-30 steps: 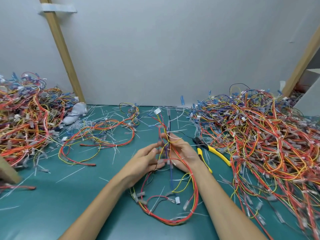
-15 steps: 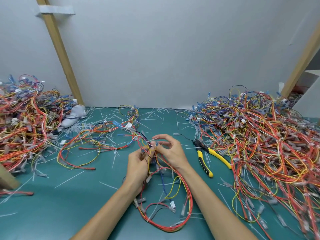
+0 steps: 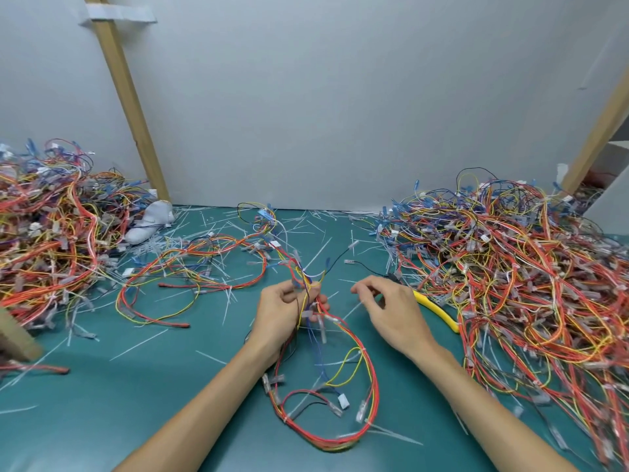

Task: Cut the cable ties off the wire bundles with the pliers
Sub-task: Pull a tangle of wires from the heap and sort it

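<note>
Green mat [image 3: 102, 420] across the lower frame, white wall [image 3: 340, 97] behind, wooden struts leaning at upper left [image 3: 131, 107] and far right [image 3: 601, 131]. Heaped at the left edge, left pile [image 3: 51, 250] of red, yellow and blue wires; at right, a larger right pile [image 3: 510, 284] running down toward the lower right corner. Left of centre, loose bundle [image 3: 218, 245] lying flat on the mat in wide loops. Scattered all over the mat, cut ties [image 3: 143, 344], thin and white. By the foot of the upper-left strut, a white cloth [image 3: 149, 219].

At centre, left hand [image 3: 282, 311] clamped round the upper part of the bundle [image 3: 374, 386], fingers curled about the wires. Free wire ends fanning upward above the fist, the rest trailing down in a long loop onto the mat at lower centre, with white ties [image 3: 285, 419] wrapped round the loop at a few spots.

Just right of it, right hand [image 3: 388, 308], apart from the bundle, fingers loosely curled, nothing seen in them.

Behind and right of that hand, pliers [image 3: 437, 310] on the mat at the foot of the right pile, one yellow handle showing, head mostly hidden by the hand. Touching the hand or not: cannot tell.
</note>
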